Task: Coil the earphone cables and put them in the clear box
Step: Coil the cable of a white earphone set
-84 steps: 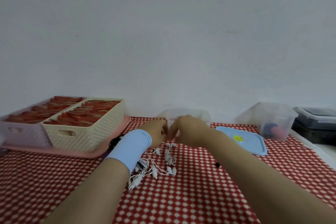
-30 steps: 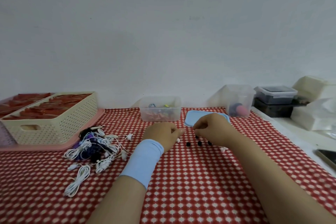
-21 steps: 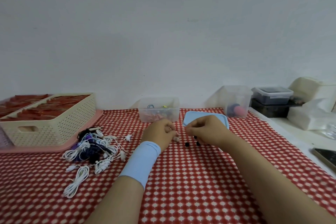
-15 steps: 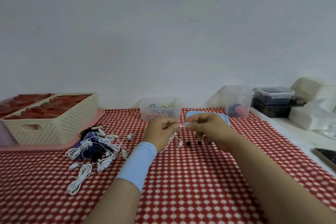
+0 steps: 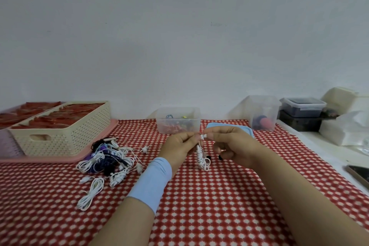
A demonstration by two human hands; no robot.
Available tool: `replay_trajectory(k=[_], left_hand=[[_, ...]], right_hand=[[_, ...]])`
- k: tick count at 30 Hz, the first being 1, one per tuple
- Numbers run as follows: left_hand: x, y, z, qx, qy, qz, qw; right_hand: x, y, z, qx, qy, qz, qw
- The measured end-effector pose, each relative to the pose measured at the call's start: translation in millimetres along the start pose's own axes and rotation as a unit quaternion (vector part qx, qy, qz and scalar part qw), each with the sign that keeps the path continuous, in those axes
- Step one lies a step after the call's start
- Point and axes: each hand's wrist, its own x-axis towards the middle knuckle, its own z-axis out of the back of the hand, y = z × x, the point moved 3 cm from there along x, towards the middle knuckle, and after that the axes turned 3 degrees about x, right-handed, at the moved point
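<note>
Your left hand [image 5: 180, 145] and right hand [image 5: 231, 144] both pinch the top of a white earphone cable [image 5: 201, 156]. It dangles, seemingly bunched, above the surface [image 5: 219, 195] near the clear box [image 5: 178, 121]. Wind snug, even loops and tuck the end.

You pinch a bunched white earphone cable [image 5: 202, 156] by its top between left hand [image 5: 179, 146] and right hand [image 5: 229, 144]; the tangled pile [image 5: 107, 158] lies left, the open clear box [image 5: 178, 120] behind.
</note>
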Motion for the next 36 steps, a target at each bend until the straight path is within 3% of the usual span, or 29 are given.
replay_trajectory(k=[20, 25, 30, 36], left_hand=[[-5, -2, -4, -0.089, 0.041, 0.001, 0.995], [-4, -1, -2, -0.030, 0.031, -0.009, 0.999], [-3, -2, 1, 0.008, -0.004, -0.011, 1.000], [-5, -4, 5, 0.036, -0.022, -0.015, 0.999]], right_hand=[[-5, 2, -4, -0.015, 0.023, -0.032, 0.999], [-7, 2, -4, -0.021, 0.017, -0.046, 0.999], [-8, 6, -2, -0.046, -0.029, -0.001, 0.999], [-16, 14, -6, -0.122, -0.011, 0.039, 0.992]])
